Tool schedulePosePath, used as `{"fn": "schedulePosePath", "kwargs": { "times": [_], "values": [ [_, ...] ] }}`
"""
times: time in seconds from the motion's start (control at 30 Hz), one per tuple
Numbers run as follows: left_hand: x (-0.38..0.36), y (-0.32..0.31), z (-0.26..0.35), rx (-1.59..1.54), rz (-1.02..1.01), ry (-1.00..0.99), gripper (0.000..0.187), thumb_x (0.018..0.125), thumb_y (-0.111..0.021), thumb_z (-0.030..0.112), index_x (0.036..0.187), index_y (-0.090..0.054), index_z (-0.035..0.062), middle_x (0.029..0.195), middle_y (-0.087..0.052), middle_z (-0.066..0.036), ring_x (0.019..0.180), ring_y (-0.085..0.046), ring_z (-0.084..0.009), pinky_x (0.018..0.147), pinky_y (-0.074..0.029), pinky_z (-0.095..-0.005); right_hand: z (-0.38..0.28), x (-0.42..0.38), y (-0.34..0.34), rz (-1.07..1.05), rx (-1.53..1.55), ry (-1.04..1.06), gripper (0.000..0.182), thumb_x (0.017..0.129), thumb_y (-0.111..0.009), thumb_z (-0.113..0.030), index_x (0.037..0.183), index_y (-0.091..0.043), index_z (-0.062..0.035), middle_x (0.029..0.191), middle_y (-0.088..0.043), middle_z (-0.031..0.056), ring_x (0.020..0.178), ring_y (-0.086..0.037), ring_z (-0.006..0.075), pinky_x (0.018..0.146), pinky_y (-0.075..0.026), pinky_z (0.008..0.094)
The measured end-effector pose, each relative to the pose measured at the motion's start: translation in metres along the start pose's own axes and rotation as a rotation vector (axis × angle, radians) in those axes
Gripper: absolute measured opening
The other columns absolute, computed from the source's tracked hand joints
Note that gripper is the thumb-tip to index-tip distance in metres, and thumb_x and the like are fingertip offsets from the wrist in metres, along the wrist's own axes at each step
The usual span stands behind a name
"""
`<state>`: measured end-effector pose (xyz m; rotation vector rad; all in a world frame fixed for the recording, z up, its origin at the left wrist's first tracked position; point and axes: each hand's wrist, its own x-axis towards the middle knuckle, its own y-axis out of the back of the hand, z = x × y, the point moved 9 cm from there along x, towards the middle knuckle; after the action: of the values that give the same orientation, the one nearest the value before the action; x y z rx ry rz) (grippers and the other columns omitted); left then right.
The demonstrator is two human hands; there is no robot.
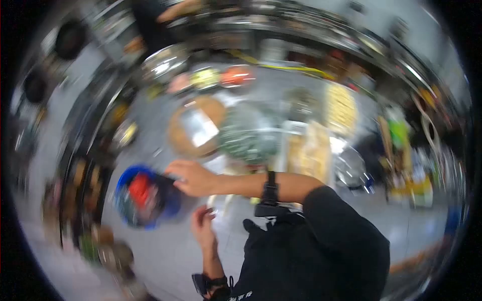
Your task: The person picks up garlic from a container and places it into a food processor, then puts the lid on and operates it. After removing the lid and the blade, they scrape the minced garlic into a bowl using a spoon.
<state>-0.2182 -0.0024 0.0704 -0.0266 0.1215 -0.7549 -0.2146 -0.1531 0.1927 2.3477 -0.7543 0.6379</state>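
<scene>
Motion blur softens the whole view. My right hand (193, 178) reaches left across the front, beside the rim of a blue bin (120, 183). Its fingers look apart, and I make out nothing between them. Inside the bin lie a red bundle (142, 190) and clear plastic wrap. Lower down, my left hand (203, 223) hangs near my body with loosely bent, parted fingers and no visible object. Beyond the right hand sits a round brown board (175, 133) with a pale rectangular thing (200, 128) on it. Next to it is a plastic-covered mound of greens (248, 133).
Bowls with red food (237, 76) and yellow-green food (206, 78) stand at the back beside a large metal bowl (165, 62). Trays of pale yellow food (341, 108) are on the right. Another person's arm (178, 10) shows at top left.
</scene>
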Motion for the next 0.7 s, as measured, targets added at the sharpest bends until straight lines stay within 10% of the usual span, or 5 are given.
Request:
{"fn": "schedulePosePath", "kwargs": {
  "times": [0.27, 0.43, 0.5, 0.7],
  "values": [
    [0.017, -0.172, 0.013, 0.04, -0.408, -0.081, 0.023, 0.082, -0.053, -0.004, 0.104, -0.057, -0.0003, 0.109, -0.058, -0.012, 0.091, -0.06, -0.0181, 0.074, -0.05, -0.0292, 0.101, -0.194, 0.312, 0.526, -0.318, -0.44, 0.032, 0.076, -0.059, -0.001, 0.108, -0.06, -0.0024, 0.099, -0.059, 0.0136, 0.086, -0.061, 0.0242, 0.075, -0.05, 0.0334],
    [0.013, -0.295, 0.02, 0.034, -0.613, -0.061, 0.021, 0.082, -0.053, -0.005, 0.102, -0.057, -0.0003, 0.113, -0.055, -0.012, 0.093, -0.059, -0.0182, 0.076, -0.05, -0.0293, 0.149, -0.372, 0.51, 0.925, -0.95, -0.72, 0.03, 0.074, -0.055, 0.0, 0.104, -0.06, -0.0028, 0.098, -0.062, 0.0207, 0.093, -0.059, 0.0383, 0.081, -0.048, 0.0419],
    [0.005, -0.333, 0.021, 0.081, -0.675, -0.076, 0.021, 0.082, -0.053, -0.005, 0.102, -0.058, -0.0002, 0.113, -0.054, -0.013, 0.093, -0.06, -0.0183, 0.078, -0.05, -0.0295, 0.171, -0.424, 0.557, 0.817, -1.016, -1.162, 0.029, 0.073, -0.055, 0.0, 0.101, -0.062, -0.0045, 0.094, -0.063, 0.0207, 0.088, -0.061, 0.0382, 0.078, -0.05, 0.0434],
    [-0.004, -0.389, 0.008, 0.208, -0.77, -0.067, 0.014, 0.083, -0.056, -0.002, 0.096, -0.06, -0.0006, 0.112, -0.055, -0.012, 0.097, -0.057, -0.0174, 0.082, -0.047, -0.0273, 0.225, -0.439, 0.562, 0.497, -0.94, -1.19, 0.018, 0.073, -0.058, -0.018, 0.088, -0.063, -0.0082, 0.083, -0.065, 0.0164, 0.081, -0.062, 0.0375, 0.074, -0.05, 0.0456]
  ]
}}
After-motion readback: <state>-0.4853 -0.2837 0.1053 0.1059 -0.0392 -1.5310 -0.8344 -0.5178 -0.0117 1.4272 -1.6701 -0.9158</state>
